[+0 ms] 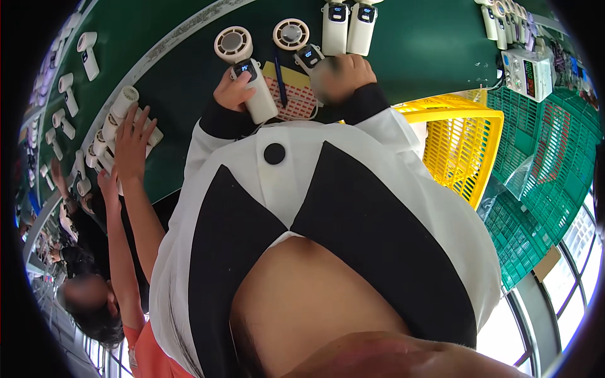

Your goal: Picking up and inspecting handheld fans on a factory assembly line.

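A white handheld fan (262,99) with a round grille head and a lit display is gripped in my left hand (234,91), the thumb resting by the display. My right hand (345,77) is closed around the handle of a second white handheld fan (291,34); part of that hand is blurred, and it covers most of the handle. Between my hands a sheet of red-printed labels (296,104) lies on the green table, with a yellow paper (287,74) and a dark blue pen (280,82). Two more handheld fans (335,28) (362,30) lie side by side beyond my right hand.
At the left, a co-worker's hand (132,142) reaches over a pile of white fans (104,142). Spaced fans (88,57) lie past a pale curved rail (164,47). On the right stand a yellow basket (495,135), green crates (542,164) and a white meter box (528,74).
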Motion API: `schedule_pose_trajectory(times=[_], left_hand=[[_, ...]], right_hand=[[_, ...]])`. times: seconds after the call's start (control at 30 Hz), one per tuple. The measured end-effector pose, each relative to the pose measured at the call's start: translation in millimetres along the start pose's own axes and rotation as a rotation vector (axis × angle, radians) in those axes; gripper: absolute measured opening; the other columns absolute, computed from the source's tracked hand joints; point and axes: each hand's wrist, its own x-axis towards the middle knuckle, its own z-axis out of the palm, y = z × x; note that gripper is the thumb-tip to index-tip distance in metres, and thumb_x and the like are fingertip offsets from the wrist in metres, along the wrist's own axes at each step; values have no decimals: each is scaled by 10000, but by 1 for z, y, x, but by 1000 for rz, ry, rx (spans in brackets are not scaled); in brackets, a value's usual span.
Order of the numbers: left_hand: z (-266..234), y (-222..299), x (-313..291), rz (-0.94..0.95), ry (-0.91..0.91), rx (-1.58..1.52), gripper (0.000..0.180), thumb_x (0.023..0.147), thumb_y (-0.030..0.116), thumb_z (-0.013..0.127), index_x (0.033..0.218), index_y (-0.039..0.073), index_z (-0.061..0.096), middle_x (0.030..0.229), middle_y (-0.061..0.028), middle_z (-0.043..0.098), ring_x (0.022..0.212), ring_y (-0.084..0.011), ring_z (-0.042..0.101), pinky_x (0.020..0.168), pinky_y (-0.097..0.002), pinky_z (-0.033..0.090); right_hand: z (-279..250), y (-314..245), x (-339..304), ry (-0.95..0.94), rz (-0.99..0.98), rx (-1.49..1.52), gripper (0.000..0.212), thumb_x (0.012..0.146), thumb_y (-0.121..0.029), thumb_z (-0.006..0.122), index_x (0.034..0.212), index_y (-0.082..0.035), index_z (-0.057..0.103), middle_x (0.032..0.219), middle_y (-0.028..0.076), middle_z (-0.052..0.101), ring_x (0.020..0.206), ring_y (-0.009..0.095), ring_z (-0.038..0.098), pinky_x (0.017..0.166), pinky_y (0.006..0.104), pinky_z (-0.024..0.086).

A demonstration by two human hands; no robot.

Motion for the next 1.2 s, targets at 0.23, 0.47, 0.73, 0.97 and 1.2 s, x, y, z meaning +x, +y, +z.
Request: schedule_pose_trajectory(times=[0.23, 0.47, 0.73, 0.97, 1.2], left_hand=[[2, 4, -2, 62, -200, 91, 510, 662, -52, 388, 1169, -3, 350, 966, -174, 532, 871, -291, 556, 771, -351, 439], [-9, 3, -3, 170, -114, 90, 516, 643, -58, 418, 1154, -14, 365, 980, -176, 529, 847, -289, 560, 763, -348, 439], [-47, 21, 9, 164, 9, 92, 468, 617, -54, 455, 1081, -38, 404, 955, -178, 539, 775, -289, 577, 685, -351, 487], [-72, 18, 13, 248, 47, 186, 480, 610, -70, 434, 1087, -40, 388, 933, -194, 531, 715, -300, 589, 641, -360, 500], [-71, 12, 12, 303, 29, 142, 505, 609, -81, 414, 1109, -36, 356, 919, -191, 524, 722, -300, 591, 658, -354, 497]], right_hand=[[21, 0, 6, -165, 51, -159, 425, 624, -268, 634, 903, 8, 474, 770, 141, 549, 679, 295, 550, 595, 333, 472], [1, -37, 15, -203, 332, 363, 494, 650, -274, 637, 961, 56, 440, 792, 202, 563, 686, 295, 581, 614, 322, 482], [62, -94, 43, -187, 202, 375, 463, 637, -288, 628, 860, 68, 433, 737, 186, 559, 613, 304, 574, 547, 334, 480], [66, -105, 48, -233, 69, 100, 440, 651, -340, 601, 796, 44, 444, 683, 152, 553, 572, 286, 567, 504, 329, 473], [64, -104, 48, -213, -25, -42, 367, 684, -332, 565, 730, 23, 481, 653, 142, 551, 544, 270, 562, 465, 330, 461]])
